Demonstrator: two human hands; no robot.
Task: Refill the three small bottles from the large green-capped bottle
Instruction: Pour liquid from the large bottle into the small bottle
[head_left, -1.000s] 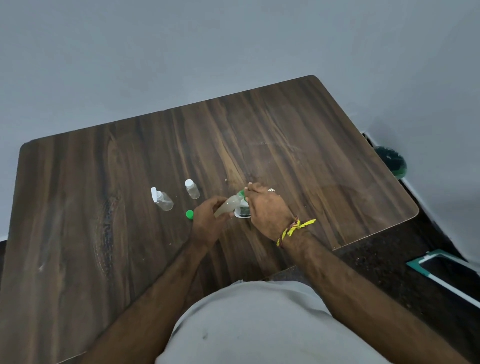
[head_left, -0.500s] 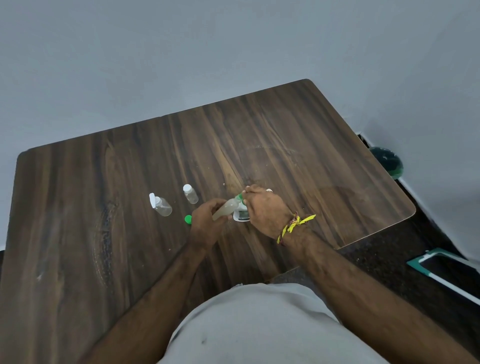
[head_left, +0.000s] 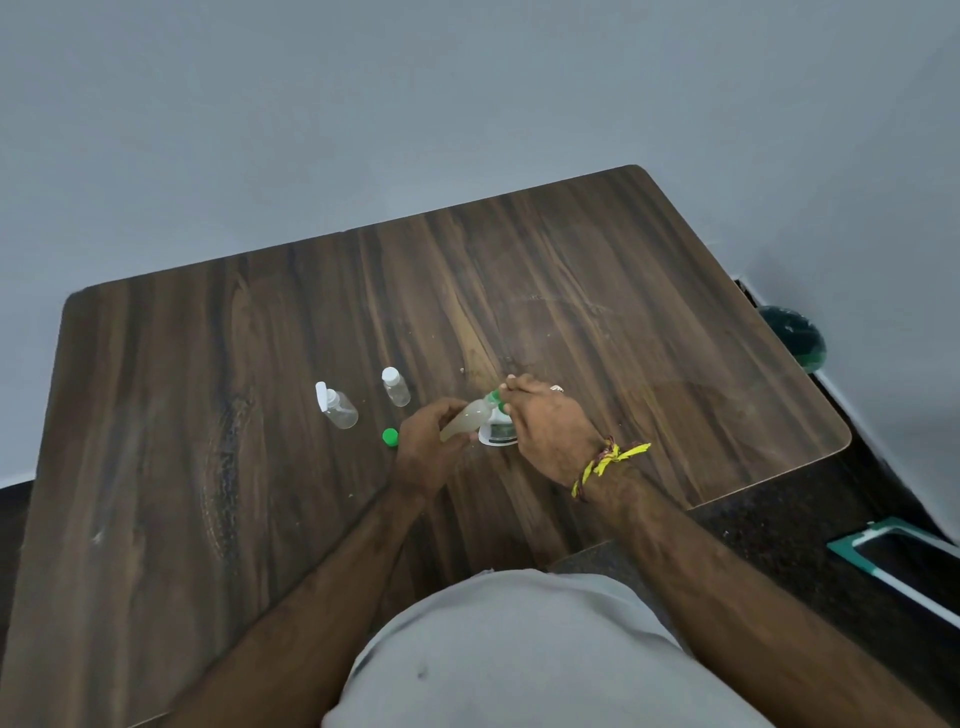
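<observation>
Your left hand (head_left: 423, 451) grips the big bottle (head_left: 467, 419), tipped on a slant with its green neck up toward the right. Your right hand (head_left: 548, 426) curls round a small labelled bottle (head_left: 497, 434) standing on the table (head_left: 208, 467), right under that neck; whether they touch, I cannot tell. A loose green cap (head_left: 390, 437) lies just left of your left hand. Two more small bottles (head_left: 336, 406) (head_left: 396, 386) stand further left.

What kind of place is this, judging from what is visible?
Probably a plain room in a home, not a workshop or lab: a dark wood-grain table stands against a bare grey wall, with a green bin on the dark floor in the corner.
</observation>
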